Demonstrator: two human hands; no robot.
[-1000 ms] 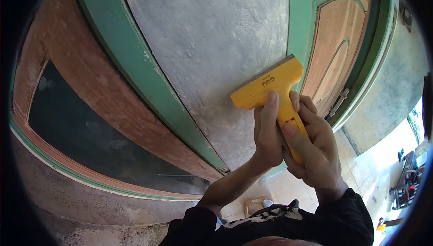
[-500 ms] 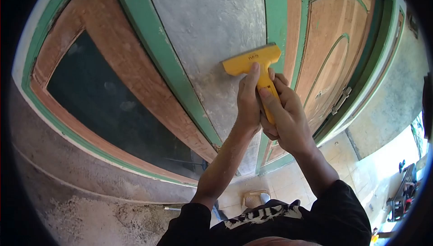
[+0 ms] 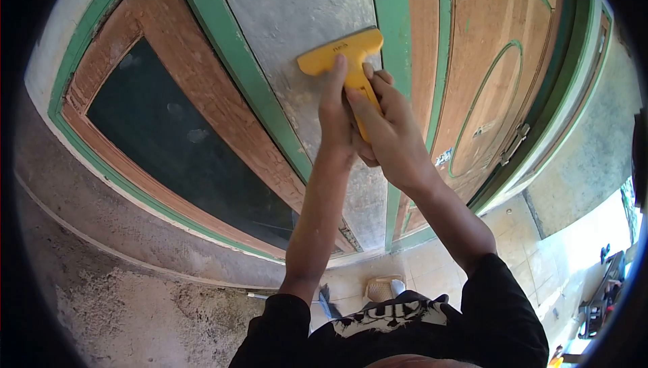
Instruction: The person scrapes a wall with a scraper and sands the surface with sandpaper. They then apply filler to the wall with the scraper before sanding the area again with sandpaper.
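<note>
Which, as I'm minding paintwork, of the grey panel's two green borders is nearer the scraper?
The right border: the scraper reaches its edge; the left border stands apart.

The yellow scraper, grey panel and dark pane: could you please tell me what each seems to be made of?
Yellow scraper: probably moulded plastic, smooth with a slight sheen, judging by its even colour and rounded corners.
Grey panel: likely cement or plaster, matt, given its mottled, uneven surface.
Dark pane: perhaps glass, smooth and smudged with cloudy marks.
</note>
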